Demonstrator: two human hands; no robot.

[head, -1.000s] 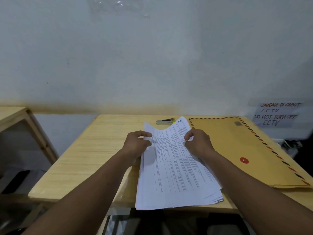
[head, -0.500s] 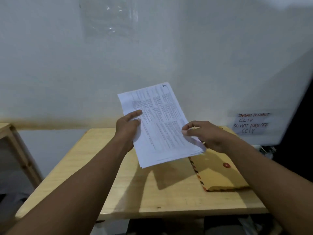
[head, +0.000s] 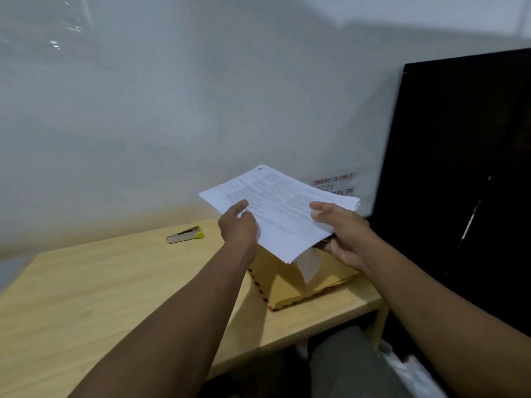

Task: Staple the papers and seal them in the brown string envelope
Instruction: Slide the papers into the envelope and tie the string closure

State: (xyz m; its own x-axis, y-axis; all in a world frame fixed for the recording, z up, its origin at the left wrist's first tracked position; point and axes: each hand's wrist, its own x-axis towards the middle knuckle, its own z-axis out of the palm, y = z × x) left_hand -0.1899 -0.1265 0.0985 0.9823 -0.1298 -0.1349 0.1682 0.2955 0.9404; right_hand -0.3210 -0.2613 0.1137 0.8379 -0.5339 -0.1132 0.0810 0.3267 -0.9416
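Left hand (head: pixel 238 225), right hand (head: pixel 342 231) pinch white printed paper stack (head: pixel 281 205) — grey-green metal stapler (head: pixel 185 235) untouched, likely unstapled — brown string envelope (head: pixel 275 282) pending.

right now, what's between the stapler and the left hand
Nothing: only bare wooden table separates the stapler from the left hand, as the head view shows.

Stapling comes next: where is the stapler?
In the head view, the stapler lies on the table by the wall, left of the left hand gripping the papers.
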